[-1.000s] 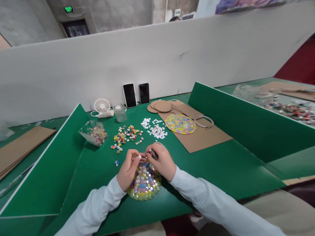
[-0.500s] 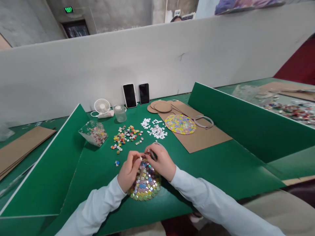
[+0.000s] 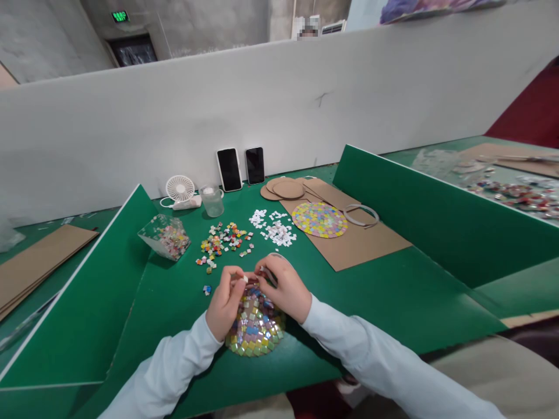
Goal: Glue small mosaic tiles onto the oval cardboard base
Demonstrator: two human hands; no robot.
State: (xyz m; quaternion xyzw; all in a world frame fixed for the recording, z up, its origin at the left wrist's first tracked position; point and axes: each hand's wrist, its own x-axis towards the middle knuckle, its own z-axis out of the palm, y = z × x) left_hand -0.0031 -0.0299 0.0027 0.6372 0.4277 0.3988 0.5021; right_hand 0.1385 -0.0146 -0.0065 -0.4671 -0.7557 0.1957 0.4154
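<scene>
My left hand pinches a small white mosaic tile between thumb and forefinger. Close beside it, my right hand is closed at the fingertips, and what they grip is too small and covered to make out. Both hands are over the far side of a round mosaic of shiny yellow, green, pink and blue tiles, partly hiding it. A pale curved rim shows behind my right hand. Loose coloured tiles and white square bits are scattered beyond the hands. One blue tile lies apart at the left.
A clear container of tiles tilts at the left. A second mosaic disc and a pale ring rest on cardboard. Behind are cardboard discs, a cup, a fan and two phones. Green dividers flank the table.
My left hand has shifted slightly left with the white tile, its fingertips a little farther from my right hand's. My right hand stays almost in place.
</scene>
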